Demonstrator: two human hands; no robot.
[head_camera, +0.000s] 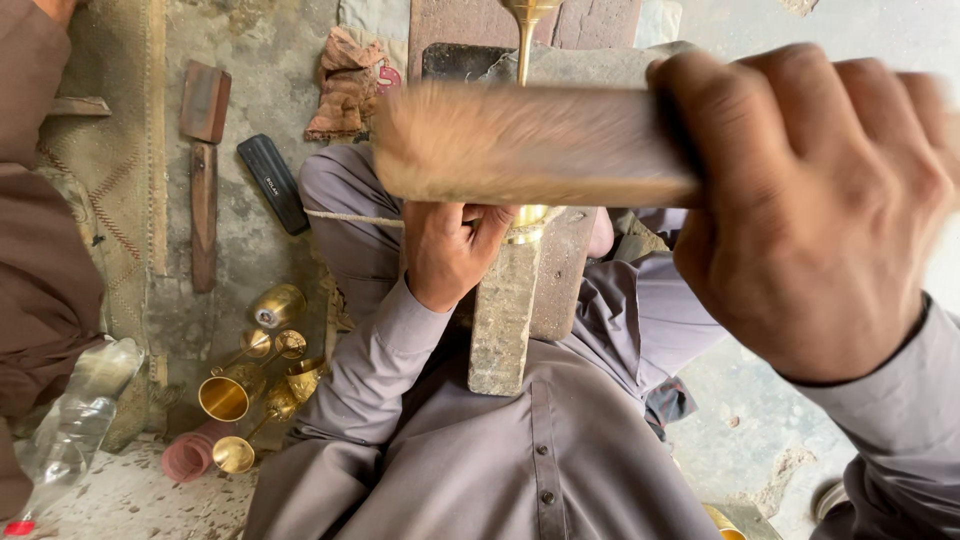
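The right hand has its fingers curled tight around the end of a wooden block, which it holds crosswise, close to the camera and blurred. The block's far end looks worn and fuzzy. Beneath it, the left hand is closed around the lower part of a brass goblet, with the fingers wrapped over the metal so that only a shining band of it shows beside the thumb. The goblet's thin stem rises past the block toward the top of the view. The goblet sits at the upper end of a rough, upright stake, which stands between the person's knees in front of the grey shirt.

On the concrete floor to the left lies a cluster of finished brass cups, some on their sides, next to a pink ribbed cup. Farther up lie a dark flat bar, two wooden pieces and a crumpled rag. A clear plastic bottle leans at the lower left, beside another person's brown sleeve.
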